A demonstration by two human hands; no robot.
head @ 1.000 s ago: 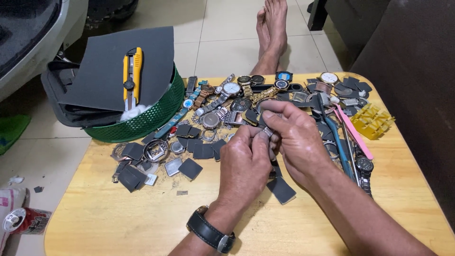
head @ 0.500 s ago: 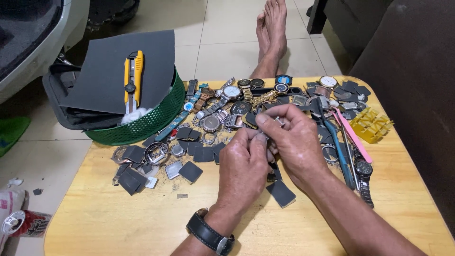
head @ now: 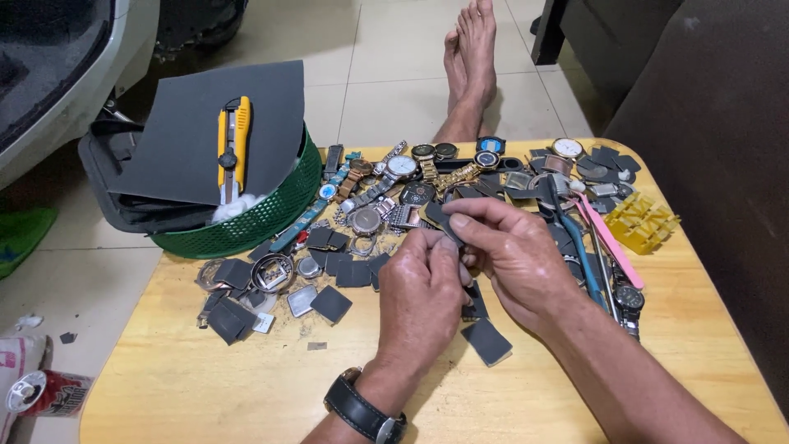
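Wooden worktop (head: 164, 386) carries loose watches (head: 394, 168) and sandpaper squares (head: 330, 302). At frame centre, I keep left hand (head: 419, 296) and right hand (head: 514, 255) together, pinching a small dark piece (head: 448, 224); many pieces remain unworked.

Light is even and fairly bright, soft and coming from above, with no hard-edged shadows. The wooden table (head: 205, 386) carries a mild sheen, and short soft shadows sit under the left hand (head: 419, 300) and right hand (head: 514, 255). Small glints show on the watch faces (head: 401, 166) and on the pale floor tiles (head: 394, 74). The upper left and the right edge fall dark. Focus is sharp across the middle; straight lines bend slightly towards the corners, as a wide lens gives.
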